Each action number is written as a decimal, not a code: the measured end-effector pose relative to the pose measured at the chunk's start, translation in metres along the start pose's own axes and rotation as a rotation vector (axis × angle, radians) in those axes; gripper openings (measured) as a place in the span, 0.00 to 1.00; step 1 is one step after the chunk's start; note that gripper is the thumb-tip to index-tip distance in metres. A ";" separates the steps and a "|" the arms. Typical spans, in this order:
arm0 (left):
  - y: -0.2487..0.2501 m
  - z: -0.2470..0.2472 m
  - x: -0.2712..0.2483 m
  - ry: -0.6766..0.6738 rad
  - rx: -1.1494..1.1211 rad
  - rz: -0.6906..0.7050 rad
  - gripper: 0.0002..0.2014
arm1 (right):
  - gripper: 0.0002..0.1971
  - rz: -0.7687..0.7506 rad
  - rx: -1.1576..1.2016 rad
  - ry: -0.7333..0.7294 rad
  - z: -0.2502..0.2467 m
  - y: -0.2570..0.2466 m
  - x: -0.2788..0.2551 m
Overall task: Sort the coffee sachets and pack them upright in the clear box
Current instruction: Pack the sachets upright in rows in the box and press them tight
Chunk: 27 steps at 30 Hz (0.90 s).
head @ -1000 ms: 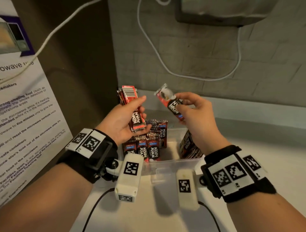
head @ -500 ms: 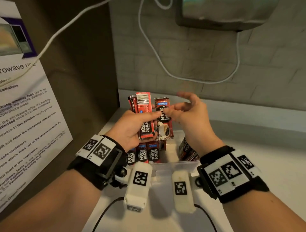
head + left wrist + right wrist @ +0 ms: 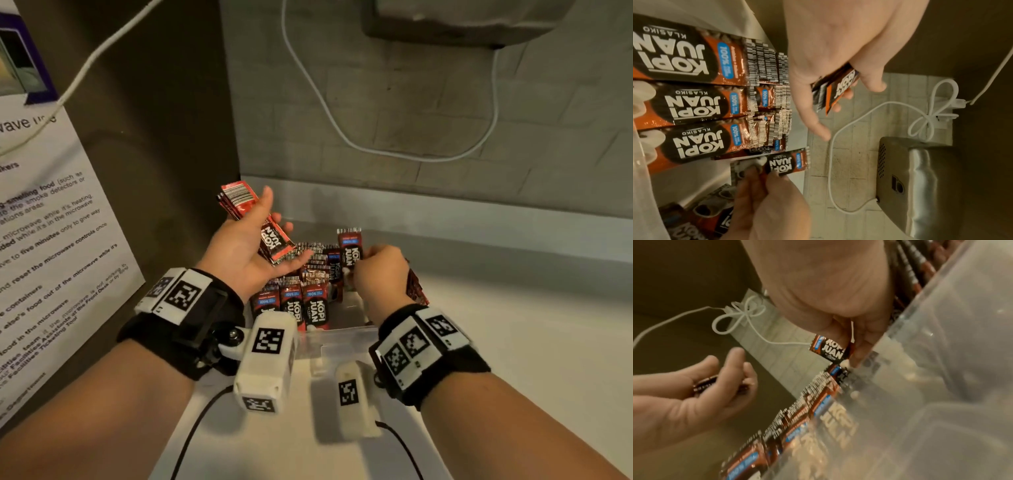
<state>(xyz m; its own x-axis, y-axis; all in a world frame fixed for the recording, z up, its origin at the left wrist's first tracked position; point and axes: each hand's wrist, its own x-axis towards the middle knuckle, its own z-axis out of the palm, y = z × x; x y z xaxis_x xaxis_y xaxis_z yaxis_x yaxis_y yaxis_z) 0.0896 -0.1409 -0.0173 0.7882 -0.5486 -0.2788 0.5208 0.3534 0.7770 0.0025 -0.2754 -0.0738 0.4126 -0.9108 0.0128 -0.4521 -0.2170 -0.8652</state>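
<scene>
My left hand (image 3: 239, 250) is raised at the left of the clear box (image 3: 342, 330) and holds a stack of red-and-black coffee sachets (image 3: 253, 219) across its palm, fingers curled under it, thumb lifted. In the left wrist view the stack (image 3: 836, 87) shows between palm and fingers. My right hand (image 3: 380, 270) pinches a single sachet (image 3: 349, 251) upright over the box, beside the rows of upright sachets (image 3: 301, 305) standing inside. The right wrist view shows that sachet (image 3: 830, 348) held just above the box wall (image 3: 941, 386).
More loose sachets (image 3: 416, 287) lie against the box's right side. A printed poster (image 3: 51, 222) covers the left wall. A white cable (image 3: 342, 137) hangs on the tiled back wall under a metal appliance (image 3: 462, 17). The box stands on a white counter (image 3: 513, 325).
My right hand has come away from the left hand's stack with one sachet and dropped down over the box. The left thumb has lifted off the stack.
</scene>
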 end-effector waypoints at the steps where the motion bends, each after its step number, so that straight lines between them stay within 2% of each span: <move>1: 0.000 0.000 0.000 -0.003 0.000 0.001 0.12 | 0.07 0.034 -0.030 -0.019 0.004 0.000 0.001; 6: 0.002 -0.003 0.000 0.003 0.024 -0.027 0.14 | 0.11 0.103 -0.181 -0.110 0.012 0.002 0.000; 9: 0.005 -0.006 0.002 0.010 0.054 -0.066 0.13 | 0.13 0.106 -0.085 -0.161 0.013 0.009 -0.001; 15: 0.007 -0.007 0.002 0.019 0.039 -0.082 0.10 | 0.14 0.116 -0.055 -0.180 0.016 0.010 -0.002; 21: 0.007 -0.008 0.003 0.016 0.038 -0.087 0.14 | 0.13 0.092 -0.112 -0.184 0.015 0.007 -0.003; 24: 0.007 -0.008 0.002 0.014 0.040 -0.085 0.15 | 0.10 0.089 -0.255 -0.195 0.013 0.004 -0.003; 27: 0.006 -0.007 0.001 0.014 0.043 -0.082 0.15 | 0.08 0.087 -0.292 -0.199 0.013 0.003 -0.001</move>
<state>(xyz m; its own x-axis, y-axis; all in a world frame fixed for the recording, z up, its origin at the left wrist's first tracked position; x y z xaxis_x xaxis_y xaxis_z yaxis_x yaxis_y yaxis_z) 0.0963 -0.1339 -0.0169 0.7483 -0.5638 -0.3495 0.5692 0.2751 0.7748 0.0112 -0.2701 -0.0830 0.4953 -0.8504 -0.1774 -0.6876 -0.2589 -0.6784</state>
